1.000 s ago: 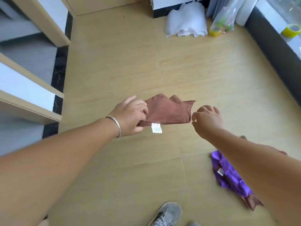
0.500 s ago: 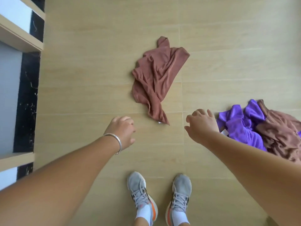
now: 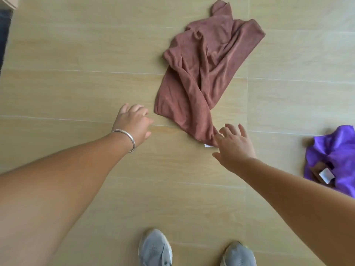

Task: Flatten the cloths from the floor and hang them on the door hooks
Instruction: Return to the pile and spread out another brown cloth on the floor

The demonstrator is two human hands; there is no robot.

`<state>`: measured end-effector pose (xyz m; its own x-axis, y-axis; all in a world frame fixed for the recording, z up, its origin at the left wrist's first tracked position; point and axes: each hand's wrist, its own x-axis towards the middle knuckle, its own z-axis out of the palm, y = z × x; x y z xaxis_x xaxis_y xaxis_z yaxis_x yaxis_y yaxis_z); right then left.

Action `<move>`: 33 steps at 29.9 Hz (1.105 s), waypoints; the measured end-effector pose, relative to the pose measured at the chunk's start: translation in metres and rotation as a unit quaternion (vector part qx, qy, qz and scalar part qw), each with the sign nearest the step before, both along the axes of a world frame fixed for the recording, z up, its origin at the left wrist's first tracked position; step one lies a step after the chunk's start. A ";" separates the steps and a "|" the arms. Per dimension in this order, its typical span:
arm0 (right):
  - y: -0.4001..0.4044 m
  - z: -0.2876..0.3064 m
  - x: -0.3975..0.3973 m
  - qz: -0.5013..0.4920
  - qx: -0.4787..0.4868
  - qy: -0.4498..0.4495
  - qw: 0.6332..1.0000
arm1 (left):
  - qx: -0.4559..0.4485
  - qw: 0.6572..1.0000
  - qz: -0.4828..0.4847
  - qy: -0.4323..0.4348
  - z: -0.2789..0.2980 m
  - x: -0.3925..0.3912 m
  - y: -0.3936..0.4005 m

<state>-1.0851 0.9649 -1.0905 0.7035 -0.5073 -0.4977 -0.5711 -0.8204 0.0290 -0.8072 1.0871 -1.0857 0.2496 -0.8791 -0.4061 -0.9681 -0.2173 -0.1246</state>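
Observation:
A crumpled brown cloth (image 3: 205, 70) lies on the wooden floor ahead of me, its near corner with a white tag pointing toward me. My right hand (image 3: 233, 146) reaches down with fingers spread, its fingertips at that near corner. My left hand (image 3: 132, 122), with a silver bangle on the wrist, hovers just left of the cloth's lower left edge, fingers loosely bent and holding nothing. A purple cloth (image 3: 334, 158) with a white tag lies bunched at the right edge.
My two grey shoes (image 3: 155, 248) stand at the bottom of the view. A dark strip of wall base (image 3: 3, 35) runs along the far left. Light wooden floor (image 3: 76, 73) surrounds the cloths.
One second ago both hands held the brown cloth stretched in the air. It now lies crumpled on the floor, and both hands have moved down toward its near edge.

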 end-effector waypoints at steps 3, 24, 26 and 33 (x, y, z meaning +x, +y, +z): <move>-0.018 -0.041 0.002 0.087 -0.032 0.026 0.995 | -0.012 1.000 -0.024 -0.007 -0.045 0.014 -0.028; -0.025 0.065 -0.041 0.051 -0.058 0.040 0.996 | 0.068 0.994 -0.042 -0.074 0.030 -0.017 -0.004; -0.021 0.108 -0.046 0.044 -0.054 0.046 0.997 | 0.076 0.994 -0.039 -0.065 0.074 -0.018 0.009; -0.032 0.261 -0.044 0.028 -0.082 0.047 0.995 | 0.048 0.997 -0.022 -0.053 0.233 -0.010 0.020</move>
